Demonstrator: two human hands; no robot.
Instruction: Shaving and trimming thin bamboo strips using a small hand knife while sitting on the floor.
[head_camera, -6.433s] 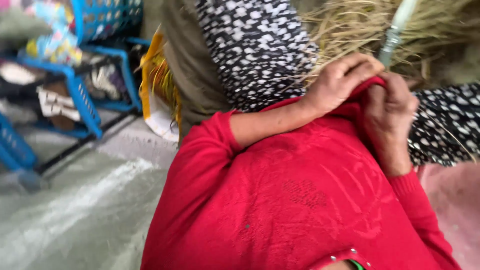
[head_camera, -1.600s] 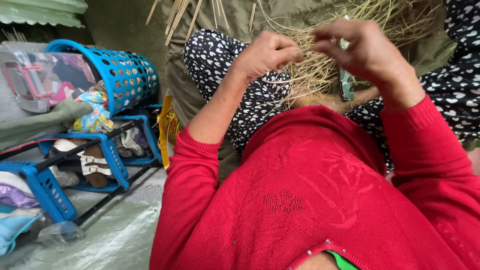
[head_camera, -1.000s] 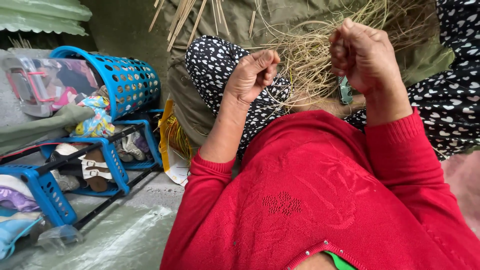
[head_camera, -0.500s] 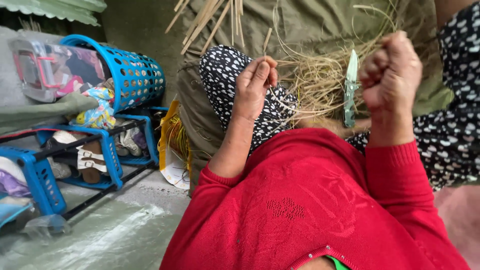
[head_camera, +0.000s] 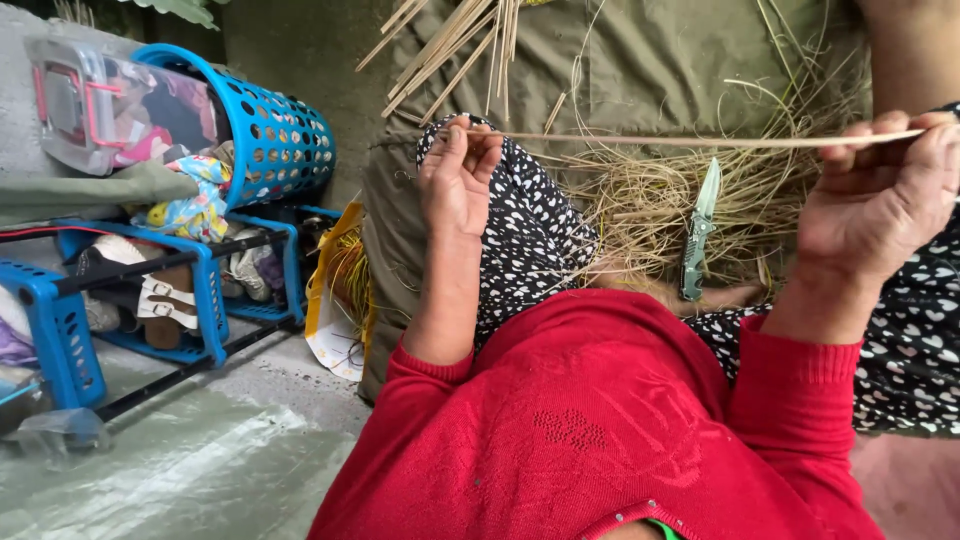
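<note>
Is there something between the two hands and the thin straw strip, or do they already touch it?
Nothing stands between them: the left hand pinches one end of the straw strip and the right hand the other.

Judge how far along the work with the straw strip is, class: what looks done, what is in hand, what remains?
Done: a pile of fine shavings lies on the lap, with a folding knife set down on it. In hand: one thin strip is stretched level between the left hand and right hand. Left: a bundle of uncut stalks rests on the olive cloth behind.
</note>
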